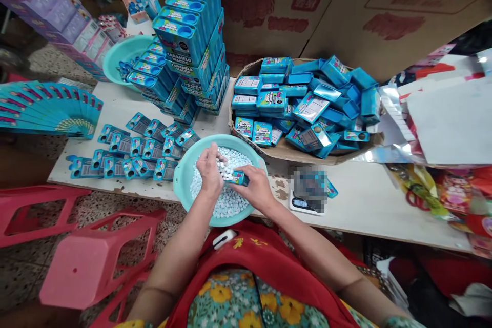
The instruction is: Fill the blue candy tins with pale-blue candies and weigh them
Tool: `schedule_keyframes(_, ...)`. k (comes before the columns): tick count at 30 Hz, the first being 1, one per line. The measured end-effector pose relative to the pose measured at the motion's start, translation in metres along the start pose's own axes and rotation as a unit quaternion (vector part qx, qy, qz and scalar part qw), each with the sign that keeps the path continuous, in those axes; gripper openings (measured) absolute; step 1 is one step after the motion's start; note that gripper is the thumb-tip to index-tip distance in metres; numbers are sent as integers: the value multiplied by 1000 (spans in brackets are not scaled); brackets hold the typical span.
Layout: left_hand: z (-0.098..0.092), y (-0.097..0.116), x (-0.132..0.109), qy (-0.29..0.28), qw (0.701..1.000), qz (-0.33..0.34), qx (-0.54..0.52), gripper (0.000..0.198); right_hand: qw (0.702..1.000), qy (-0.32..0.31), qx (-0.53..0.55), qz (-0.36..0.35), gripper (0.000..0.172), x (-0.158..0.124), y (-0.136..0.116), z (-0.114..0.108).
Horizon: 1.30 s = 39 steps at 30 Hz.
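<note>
Sitting in the right hand [257,187]: a blue container [237,178]

Above a green bowl [184,184] of white candies [230,208], the left hand [209,170] cups some beside a small blue box [239,178] gripped by the right hand [256,186]. From the bowl, other boxes [151,149] lie at ten o'clock, a filled carton [282,152] at two, a pink stool [77,266] at eight.
</note>
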<state>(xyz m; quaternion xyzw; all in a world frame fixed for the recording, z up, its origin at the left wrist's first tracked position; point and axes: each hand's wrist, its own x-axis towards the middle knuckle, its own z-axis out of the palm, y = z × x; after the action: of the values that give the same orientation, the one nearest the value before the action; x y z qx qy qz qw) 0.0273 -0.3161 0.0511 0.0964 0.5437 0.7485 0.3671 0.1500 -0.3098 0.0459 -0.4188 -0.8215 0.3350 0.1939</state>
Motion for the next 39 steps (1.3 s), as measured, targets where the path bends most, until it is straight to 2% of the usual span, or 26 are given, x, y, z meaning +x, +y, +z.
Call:
schedule_keyframes(16,-4,3,-6,24,1000,17,-11,40,998,37,57,-10,34,-5,6,1)
schedule_keyframes(23,2,10,-14,-24,999,-27,16,42,992,33,118,9,36,-5,9,8)
schedule_keyframes(27,-5,22,2,-24,999,-32,-6,44,974,58,215,30,35,-13,11,-10)
schedule_keyframes(28,-11,21,8,-23,999,-26,20,44,970,68,233,36,36,-20,13,-18)
schedule_keyframes(30,-29,10,19,-36,987,-2,158,41,963,98,248,48,37,-37,22,-38)
schedule_keyframes(31,-39,0,23,-56,962,18,268,39,961,118,245,57,38,-49,28,-47)
schedule_keyframes(32,-49,-12,25,-97,912,37,396,36,959,140,238,70,38,-61,35,-56)
schedule_keyframes(34,-64,-40,24,-188,775,91,596,28,954,192,205,110,36,-84,52,-68)
schedule_keyframes(35,-69,-53,20,-228,711,116,655,27,950,214,183,134,35,-94,62,-71)
schedule_keyframes(36,-71,-64,15,-259,662,137,690,28,947,232,159,155,34,-102,72,-72)
schedule_keyframes(37,-71,-73,9,-281,630,148,709,29,944,247,136,171,33,-107,82,-70)
schedule_keyframes(39,-68,-82,1,-303,603,144,724,31,942,264,102,181,32,-112,102,-60)
